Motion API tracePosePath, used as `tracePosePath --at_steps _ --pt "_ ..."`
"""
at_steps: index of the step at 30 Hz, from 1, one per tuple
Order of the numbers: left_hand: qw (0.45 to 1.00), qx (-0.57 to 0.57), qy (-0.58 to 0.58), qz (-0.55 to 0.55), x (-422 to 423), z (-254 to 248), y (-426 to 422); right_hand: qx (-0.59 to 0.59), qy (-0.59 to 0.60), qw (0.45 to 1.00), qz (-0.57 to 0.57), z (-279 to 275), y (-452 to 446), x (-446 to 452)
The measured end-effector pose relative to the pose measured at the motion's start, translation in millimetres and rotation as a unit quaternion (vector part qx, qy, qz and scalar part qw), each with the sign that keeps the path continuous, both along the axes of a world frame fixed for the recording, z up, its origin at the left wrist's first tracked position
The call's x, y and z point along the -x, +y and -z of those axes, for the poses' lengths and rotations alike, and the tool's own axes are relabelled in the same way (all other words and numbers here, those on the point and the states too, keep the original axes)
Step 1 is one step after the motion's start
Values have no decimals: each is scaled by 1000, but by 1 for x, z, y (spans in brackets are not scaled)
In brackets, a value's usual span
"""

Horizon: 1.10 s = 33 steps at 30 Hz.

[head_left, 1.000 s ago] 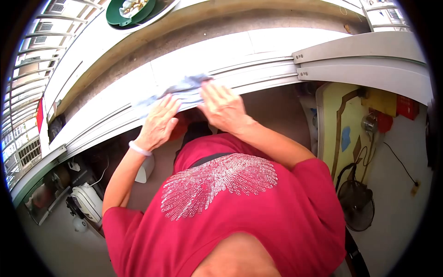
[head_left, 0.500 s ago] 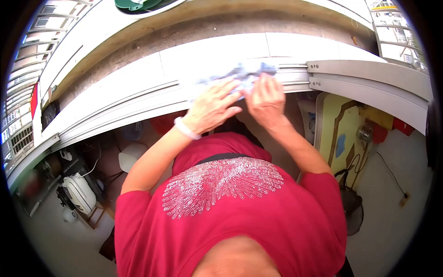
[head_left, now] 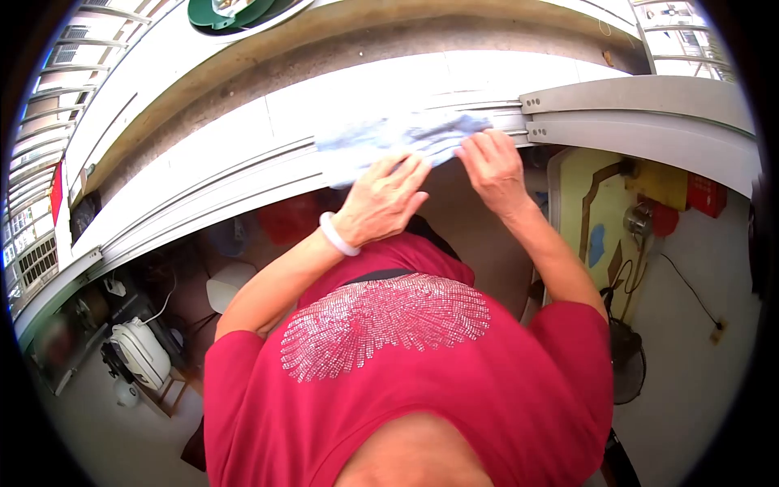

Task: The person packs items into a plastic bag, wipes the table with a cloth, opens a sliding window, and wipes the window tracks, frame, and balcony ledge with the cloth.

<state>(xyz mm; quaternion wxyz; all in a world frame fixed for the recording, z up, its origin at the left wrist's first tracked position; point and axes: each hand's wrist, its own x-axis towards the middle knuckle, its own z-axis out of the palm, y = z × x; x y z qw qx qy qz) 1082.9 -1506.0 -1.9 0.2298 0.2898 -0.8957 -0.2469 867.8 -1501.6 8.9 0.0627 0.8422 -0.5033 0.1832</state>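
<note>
A pale blue-grey cloth [head_left: 381, 144], partly blurred, lies spread over the metal window track [head_left: 219, 180] and the white sill. My right hand [head_left: 497, 172] grips its right end, fingers bent together near the sash frame. At the near edge of the cloth is my left hand [head_left: 380, 199], a white band round its wrist. The left fingers lie close together over the fabric, and the thumb stands a little apart. Whether they pinch the cloth cannot be seen.
Grey window sashes [head_left: 633, 109] stack at the right of the track. Beyond the ledge sits a green basin [head_left: 243, 18], with metal bars at both sides. Below are a white appliance [head_left: 139, 353] at left and a fan [head_left: 626, 365] at right.
The cloth has gone from bunched to more spread out. My hands have moved farther apart, the right one shifting rightward. The view has tilted slightly.
</note>
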Motion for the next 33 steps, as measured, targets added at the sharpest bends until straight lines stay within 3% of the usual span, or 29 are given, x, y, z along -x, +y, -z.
tracePosePath --at_steps 2,6,11,16,20,22,23,24,25,28,33 --pt "1000 4 2 -8 21 -1 0 33 8 999 -4 -4 3 17" --pt "998 14 59 6 64 -1 -7 -79 62 993 57 -24 -7 45" --pt "998 4 53 -19 96 -4 -13 -85 130 987 46 -21 -11 48" --pt "995 -39 52 -69 59 3 -9 -134 88 987 -25 -31 -21 20" --pt "986 28 47 -155 34 -10 3 -142 87 981 -99 -35 -27 -2" --pt "983 -57 32 -169 -13 -11 8 -150 76 976 -138 -32 -30 -43" --pt "980 -33 37 -193 -35 -8 11 -151 73 973 -156 -28 -32 -62" --pt "979 1 38 -201 44 -40 14 -143 63 975 -160 -56 -29 21" --pt "971 43 56 -226 54 -43 15 -136 55 974 -173 -55 -28 30" --pt "968 5 4 -249 64 -46 28 -109 37 971 -211 -51 -28 41" --pt "939 107 -101 -312 85 -44 44 -58 -4 967 -249 -30 -29 52"
